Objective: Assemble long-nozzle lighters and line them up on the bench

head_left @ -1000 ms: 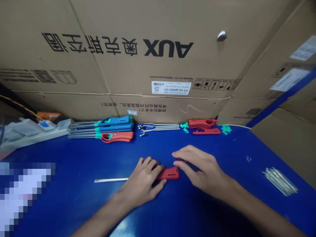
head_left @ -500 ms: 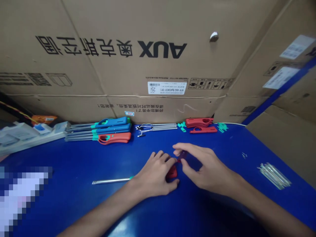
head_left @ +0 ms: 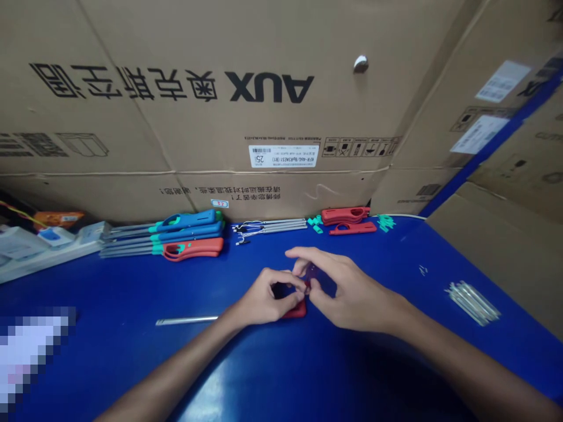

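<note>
On the blue tabletop lies a lighter with a red handle and a long metal tube; my left hand covers its middle. My left hand hovers over the handle with thumb and index finger pinched together; what sits between their tips is too small to make out. My right hand grips a small see-through purple piece with a red end, its kind unclear and partly hidden by the fingers. The red end meets the left fingertips.
Assembled blue and red lighters lie at the back left beside a power strip. Along the cardboard wall are metal tubes with wires, green pieces and red lighter shells. Clear tubes lie at right.
My left hand has risen from lying flat over the red handle and now pinches at the purple piece's red end. The right hand stays closed on the purple piece. The view has shifted slightly.
</note>
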`<state>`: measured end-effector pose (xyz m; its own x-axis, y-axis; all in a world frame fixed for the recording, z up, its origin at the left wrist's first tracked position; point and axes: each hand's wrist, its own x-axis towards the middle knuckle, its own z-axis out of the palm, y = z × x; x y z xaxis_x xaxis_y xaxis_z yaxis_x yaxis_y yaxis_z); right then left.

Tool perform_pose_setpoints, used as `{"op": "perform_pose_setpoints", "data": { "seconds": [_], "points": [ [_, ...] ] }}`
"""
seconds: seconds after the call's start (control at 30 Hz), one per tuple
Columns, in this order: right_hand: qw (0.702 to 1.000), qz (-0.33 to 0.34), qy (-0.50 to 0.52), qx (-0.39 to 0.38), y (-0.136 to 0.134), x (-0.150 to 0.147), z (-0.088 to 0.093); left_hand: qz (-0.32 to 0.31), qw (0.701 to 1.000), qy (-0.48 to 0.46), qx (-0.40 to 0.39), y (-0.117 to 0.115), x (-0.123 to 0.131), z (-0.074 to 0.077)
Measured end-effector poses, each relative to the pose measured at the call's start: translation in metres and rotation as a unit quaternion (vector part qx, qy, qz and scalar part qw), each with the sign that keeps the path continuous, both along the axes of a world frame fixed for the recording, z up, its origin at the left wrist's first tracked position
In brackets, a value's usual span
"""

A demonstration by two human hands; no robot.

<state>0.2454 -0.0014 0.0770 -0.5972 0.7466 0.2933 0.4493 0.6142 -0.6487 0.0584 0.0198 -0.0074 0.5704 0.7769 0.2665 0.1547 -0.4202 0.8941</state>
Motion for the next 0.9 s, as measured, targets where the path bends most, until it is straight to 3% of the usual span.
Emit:
{"op": "perform_pose_setpoints", "data": {
  "seconds": [0.17, 0.37, 0.53, 0.7, 0.9],
  "points": [
    [1.000, 0.013, -0.016, 0.000, -0.001, -0.004, 0.003, 0.009, 1.000, -0.005, -0.015, -0.001, 0.002, 0.001],
    [0.989, -0.079, -0.121, 0.037, 0.003, -0.011, 0.009, 0.030, 0.999, 0.006, -0.011, -0.001, 0.002, 0.000],
    [0.993, -0.013, -0.113, 0.016, 0.002, -0.008, 0.017, 0.028, 1.000, -0.007, 0.002, 0.000, 0.001, 0.000],
    [0.994, 0.011, -0.109, -0.021, -0.001, -0.005, 0.021, 0.006, 1.000, -0.019, 0.006, 0.001, 0.002, 0.005],
    [0.993, -0.094, -0.077, 0.005, 0.005, -0.004, 0.005, 0.021, 0.999, -0.018, 0.024, 0.000, 0.005, 0.007]
  ]
}}
